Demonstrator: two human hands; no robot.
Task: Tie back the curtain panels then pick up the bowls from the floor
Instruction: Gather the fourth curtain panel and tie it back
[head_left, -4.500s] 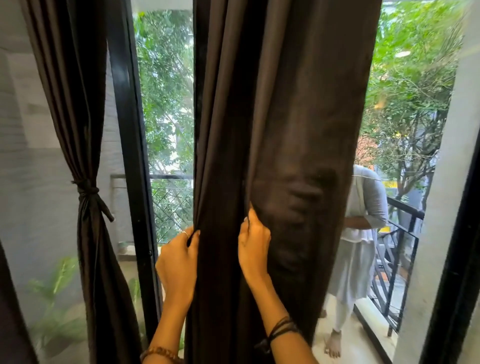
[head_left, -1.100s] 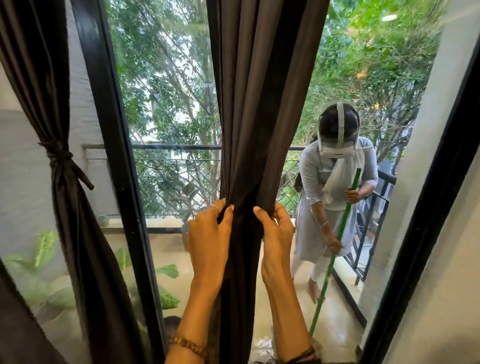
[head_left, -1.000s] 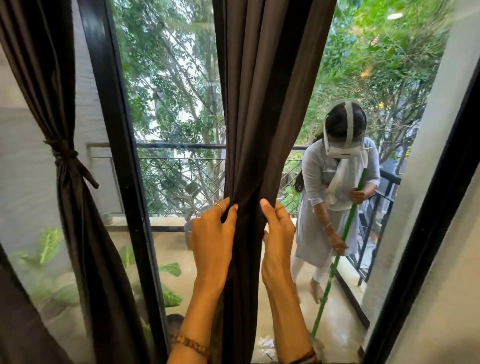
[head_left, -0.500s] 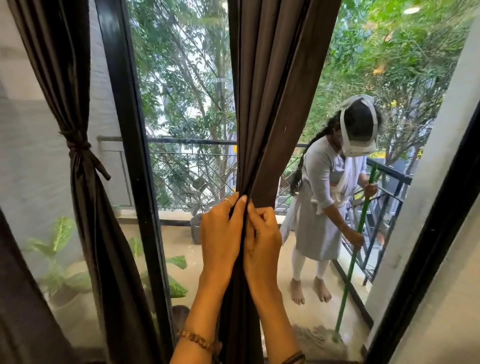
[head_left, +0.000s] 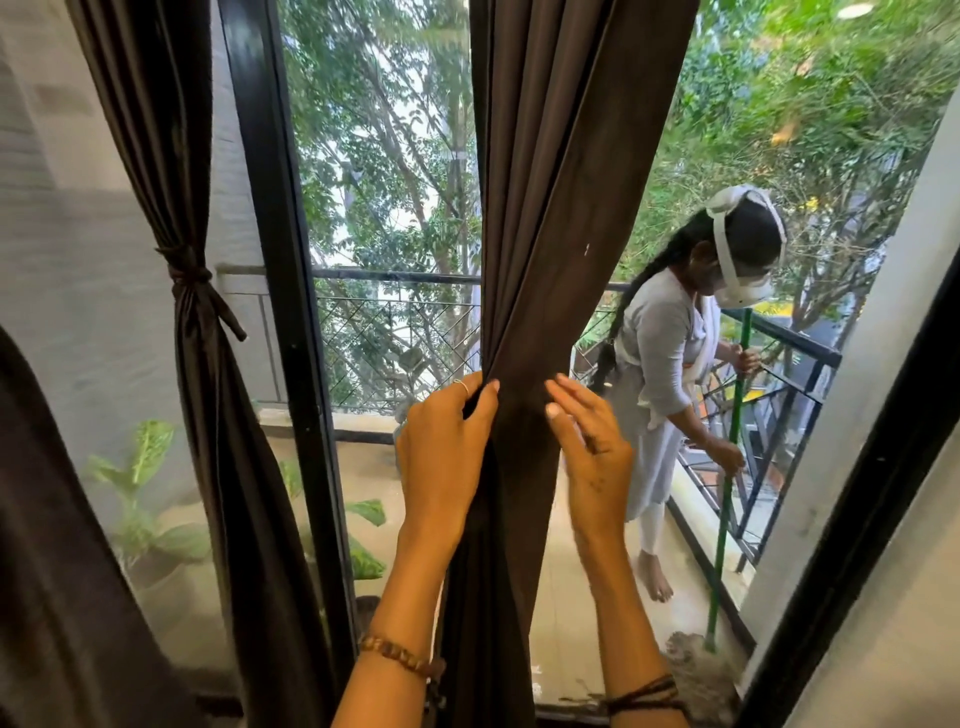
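Note:
A dark brown curtain panel (head_left: 550, 208) hangs in the middle of the window, gathered into a narrow bunch at hand height. My left hand (head_left: 441, 452) grips the bunched folds from the left side, fingertips curled into the cloth. My right hand (head_left: 592, 457) is beside the right edge of the bunch with its fingers straight and spread, slightly blurred; it grips nothing. A second curtain panel (head_left: 208, 415) at the left is tied back with a knotted band (head_left: 192, 273). No bowls are in view.
A black window frame post (head_left: 280, 312) stands between the two panels. Beyond the glass a person (head_left: 670, 374) sweeps the balcony with a green-handled broom (head_left: 727, 467) near the railing (head_left: 395, 332). Potted plants (head_left: 140, 499) sit low on the left. A dark frame (head_left: 857, 519) borders the right.
The middle panel has been gathered from a wide spread into a tight bunch. My right hand has just come off the folds and opened, while my left hand keeps its grip.

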